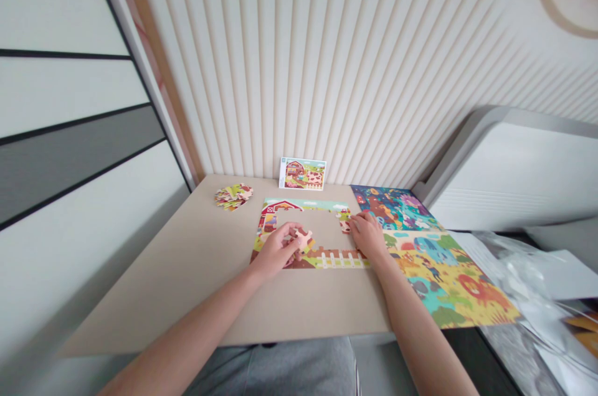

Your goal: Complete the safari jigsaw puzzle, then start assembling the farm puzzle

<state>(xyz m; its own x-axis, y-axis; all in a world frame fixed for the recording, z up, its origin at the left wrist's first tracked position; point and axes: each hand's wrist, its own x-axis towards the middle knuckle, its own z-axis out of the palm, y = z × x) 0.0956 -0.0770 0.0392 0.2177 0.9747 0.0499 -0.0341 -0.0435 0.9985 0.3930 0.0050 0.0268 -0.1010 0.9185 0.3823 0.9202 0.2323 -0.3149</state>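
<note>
A farm jigsaw puzzle (346,259) lies on the table, its border joined around a bare middle. My left hand (280,248) is closed around a few puzzle pieces (303,239), pink and brown ones showing, above the puzzle's lower left part. At the right border, my right hand (367,233) has its fingers bent together on a puzzle piece (345,226) with brown patches; the fingertips partly cover it. Behind the puzzle leans a reference picture card (303,174) of a red barn and a spotted cow. My right hand hides part of the right border.
A heap of loose puzzle pieces (233,196) sits at the table's back left. On the right lie a dark forest puzzle (397,208) and a yellow animal puzzle (448,278). A ribbed wall (299,72) rises behind the table (187,284). Clear plastic wrap (518,278) is farther right.
</note>
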